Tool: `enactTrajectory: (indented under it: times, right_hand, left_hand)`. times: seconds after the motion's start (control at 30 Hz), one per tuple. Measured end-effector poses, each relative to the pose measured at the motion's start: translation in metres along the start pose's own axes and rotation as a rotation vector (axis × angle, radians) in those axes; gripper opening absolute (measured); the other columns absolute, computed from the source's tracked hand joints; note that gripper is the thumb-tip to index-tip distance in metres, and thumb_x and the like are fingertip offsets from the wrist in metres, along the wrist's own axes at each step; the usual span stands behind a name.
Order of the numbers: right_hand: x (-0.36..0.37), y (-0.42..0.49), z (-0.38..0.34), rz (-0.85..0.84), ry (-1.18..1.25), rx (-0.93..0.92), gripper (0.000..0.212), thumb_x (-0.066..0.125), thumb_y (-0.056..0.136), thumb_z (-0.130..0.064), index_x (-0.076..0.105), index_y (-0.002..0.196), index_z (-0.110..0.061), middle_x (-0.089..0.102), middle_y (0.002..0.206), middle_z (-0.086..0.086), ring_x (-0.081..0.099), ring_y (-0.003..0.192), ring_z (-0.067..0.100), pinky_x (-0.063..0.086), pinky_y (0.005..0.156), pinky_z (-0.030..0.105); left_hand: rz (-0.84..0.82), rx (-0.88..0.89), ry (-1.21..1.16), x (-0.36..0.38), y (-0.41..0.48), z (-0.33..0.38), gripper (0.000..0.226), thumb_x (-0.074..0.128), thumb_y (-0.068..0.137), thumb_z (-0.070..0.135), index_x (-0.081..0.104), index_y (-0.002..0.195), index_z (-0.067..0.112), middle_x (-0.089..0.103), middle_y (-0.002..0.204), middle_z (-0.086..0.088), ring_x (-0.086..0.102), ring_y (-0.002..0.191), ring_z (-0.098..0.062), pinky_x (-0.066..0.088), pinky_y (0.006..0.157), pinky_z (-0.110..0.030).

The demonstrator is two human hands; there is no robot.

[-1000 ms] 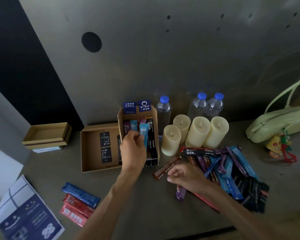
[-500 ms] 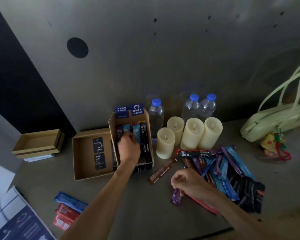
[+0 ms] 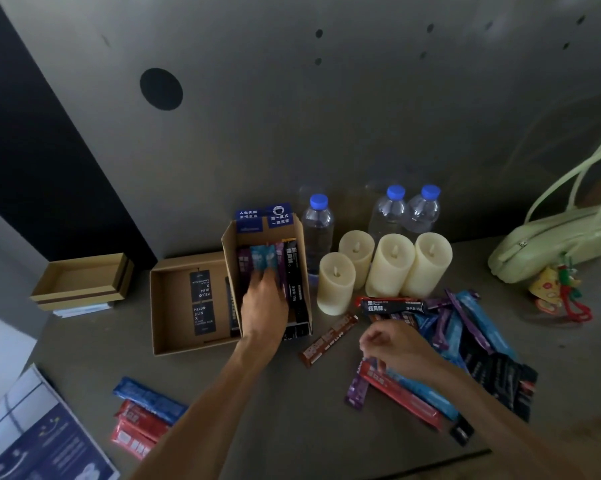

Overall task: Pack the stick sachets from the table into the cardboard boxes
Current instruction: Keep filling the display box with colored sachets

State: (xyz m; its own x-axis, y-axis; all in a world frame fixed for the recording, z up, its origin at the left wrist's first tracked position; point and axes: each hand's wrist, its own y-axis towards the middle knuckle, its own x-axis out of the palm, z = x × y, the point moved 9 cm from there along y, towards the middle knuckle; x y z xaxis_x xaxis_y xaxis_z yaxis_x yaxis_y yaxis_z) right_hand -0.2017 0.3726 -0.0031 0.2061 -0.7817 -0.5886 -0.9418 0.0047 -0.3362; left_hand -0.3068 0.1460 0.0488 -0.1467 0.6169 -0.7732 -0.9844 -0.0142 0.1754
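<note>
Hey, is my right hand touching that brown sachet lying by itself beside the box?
Apart. The head view shows bare table between the right hand and the brown sachet.

**Tabletop (image 3: 275, 403), grey.** Centre: open cardboard box (image 3: 302, 247), with a shallow cardboard tray (image 3: 174, 306) at its 9 o'clock side. At 9 o'clock, a small brown box (image 3: 80, 282) on papers (image 3: 84, 310). At 7 o'clock, a booklet (image 3: 39, 441) and three loose sachets (image 3: 146, 414), one blue, two red. At 1 o'clock, four candles (image 3: 389, 265) and three water bottles (image 3: 387, 213). At 2 o'clock, a green handbag (image 3: 552, 247). At 4 o'clock, a heap of stick sachets (image 3: 465, 334), with one brown sachet (image 3: 328, 340) apart at its 9 o'clock.
</note>
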Motion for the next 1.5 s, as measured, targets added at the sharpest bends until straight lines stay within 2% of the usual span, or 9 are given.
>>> enactTrajectory:
  times: [0.1, 0.27, 0.4, 0.7, 0.83, 1.1, 1.27, 1.37, 1.5]
  right_hand:
    - [-0.021, -0.001, 0.004, 0.055, -0.009, 0.013, 0.009, 0.068, 0.09, -0.006, 0.072, 0.086, -0.013, 0.075, 0.08, 0.004, 0.068, 0.061, 0.017, 0.057, 0.062, 0.027]
    - [-0.046, -0.003, 0.019, 0.122, -0.084, 0.052, 0.013, 0.067, 0.091, -0.007, 0.07, 0.085, -0.019, 0.073, 0.075, 0.003, 0.064, 0.056, 0.005, 0.052, 0.057, 0.02]
    - [-0.048, -0.005, 0.023, 0.146, -0.218, 0.053, 0.008, 0.069, 0.092, -0.015, 0.07, 0.09, -0.023, 0.072, 0.085, -0.008, 0.065, 0.073, -0.003, 0.044, 0.061, 0.01]
    - [-0.043, -0.011, 0.017, 0.186, -0.565, 0.039, 0.008, 0.065, 0.092, -0.029, 0.063, 0.085, -0.026, 0.067, 0.085, -0.012, 0.065, 0.079, 0.008, 0.057, 0.073, 0.035]
    - [-0.019, -0.021, 0.007, 0.071, -0.592, -0.062, 0.01, 0.07, 0.088, -0.026, 0.067, 0.079, -0.027, 0.058, 0.074, -0.016, 0.06, 0.071, 0.001, 0.044, 0.065, 0.015]
    - [0.026, -0.032, 0.016, 0.048, -0.893, -0.077, 0.038, 0.063, 0.09, -0.052, 0.061, 0.116, -0.024, 0.058, 0.121, -0.005, 0.053, 0.116, 0.014, 0.036, 0.106, 0.034]
    - [0.01, -0.034, 0.006, 0.157, -0.685, -0.028, 0.028, 0.068, 0.085, -0.041, 0.043, 0.079, -0.031, 0.049, 0.086, -0.014, 0.052, 0.084, 0.009, 0.045, 0.088, 0.027]
    - [0.004, -0.036, -0.006, 0.251, -0.555, -0.052, 0.021, 0.071, 0.082, -0.039, 0.054, 0.083, -0.028, 0.057, 0.077, -0.01, 0.064, 0.078, 0.01, 0.045, 0.068, 0.024]
    - [0.011, -0.04, -0.027, 0.275, -0.404, -0.17, 0.028, 0.076, 0.08, -0.042, 0.053, 0.083, -0.028, 0.055, 0.08, -0.01, 0.057, 0.075, 0.01, 0.04, 0.06, 0.023]
  left_hand:
    - [-0.064, -0.037, 0.037, 0.008, -0.002, -0.006, 0.029, 0.055, 0.094, 0.004, 0.056, 0.123, 0.007, 0.057, 0.123, -0.011, 0.066, 0.103, -0.034, 0.058, 0.084, -0.044]
    - [-0.082, -0.056, 0.027, 0.011, -0.001, -0.006, 0.035, 0.056, 0.094, 0.002, 0.053, 0.128, 0.006, 0.058, 0.124, -0.013, 0.065, 0.107, -0.033, 0.058, 0.087, -0.042]
    - [-0.081, -0.073, 0.054, 0.01, -0.001, -0.008, 0.035, 0.058, 0.092, 0.002, 0.053, 0.126, 0.007, 0.058, 0.125, -0.013, 0.065, 0.107, -0.036, 0.058, 0.086, -0.046]
    - [-0.081, -0.089, -0.003, 0.009, 0.0, -0.011, 0.027, 0.058, 0.092, 0.005, 0.056, 0.12, 0.005, 0.062, 0.119, -0.014, 0.066, 0.104, -0.035, 0.058, 0.084, -0.05]
    - [-0.066, -0.05, -0.034, 0.002, -0.004, -0.006, 0.025, 0.054, 0.092, 0.003, 0.058, 0.117, 0.005, 0.062, 0.118, -0.013, 0.065, 0.102, -0.035, 0.057, 0.084, -0.049]
    - [-0.035, 0.042, -0.2, -0.008, -0.053, 0.005, 0.027, 0.058, 0.093, 0.004, 0.059, 0.117, 0.015, 0.064, 0.108, 0.0, 0.064, 0.09, -0.012, 0.055, 0.076, -0.023]
    - [-0.149, 0.068, -0.335, 0.006, -0.094, 0.017, 0.016, 0.065, 0.091, 0.01, 0.066, 0.101, 0.022, 0.064, 0.084, 0.013, 0.062, 0.077, 0.002, 0.049, 0.065, -0.01]
    - [-0.367, 0.048, -0.376, 0.029, -0.112, 0.029, 0.007, 0.068, 0.091, 0.021, 0.07, 0.097, 0.022, 0.065, 0.078, 0.016, 0.06, 0.073, 0.007, 0.045, 0.061, -0.007]
    - [-0.377, 0.051, -0.397, 0.031, -0.115, 0.04, 0.013, 0.071, 0.089, 0.028, 0.071, 0.101, 0.025, 0.07, 0.084, 0.013, 0.063, 0.074, 0.002, 0.045, 0.064, -0.007]
